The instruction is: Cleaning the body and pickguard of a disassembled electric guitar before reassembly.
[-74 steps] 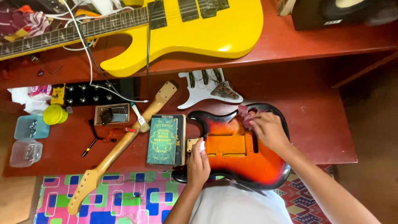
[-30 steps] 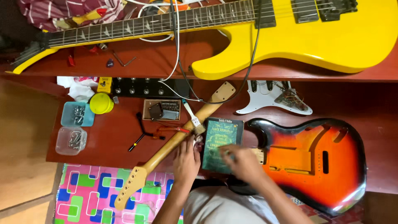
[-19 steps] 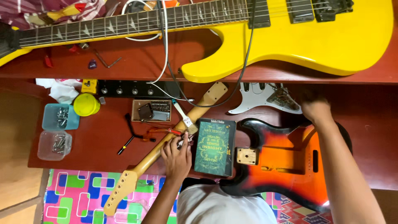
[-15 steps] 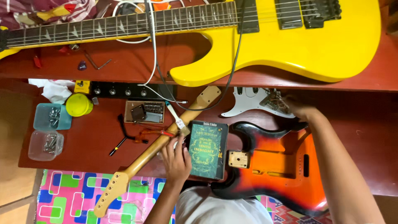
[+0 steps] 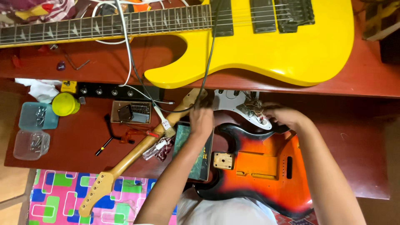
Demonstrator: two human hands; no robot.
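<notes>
A white pickguard (image 5: 231, 101) with loose wiring lies on the red table just beyond a sunburst guitar body (image 5: 260, 166). My right hand (image 5: 286, 117) grips the pickguard's right end by the wires. My left hand (image 5: 202, 119) is blurred, its fingers curled at the pickguard's left tip, next to the heel of a detached maple guitar neck (image 5: 134, 155). A green book (image 5: 196, 164) lies under my left forearm, beside the guitar body.
A yellow electric guitar (image 5: 266, 46) spans the upper shelf, with white and black cables (image 5: 125, 54) hanging down. On the left are two plastic boxes of screws (image 5: 31, 143), a yellow lid (image 5: 66, 104), a black knob strip (image 5: 112, 91), a parts tray (image 5: 131, 112) and a screwdriver (image 5: 105, 144). A patterned mat (image 5: 62, 191) lies below.
My left hand left the green book and moved up to the pickguard's left tip. My right hand stayed at the pickguard's wired end. The camera shifted a little.
</notes>
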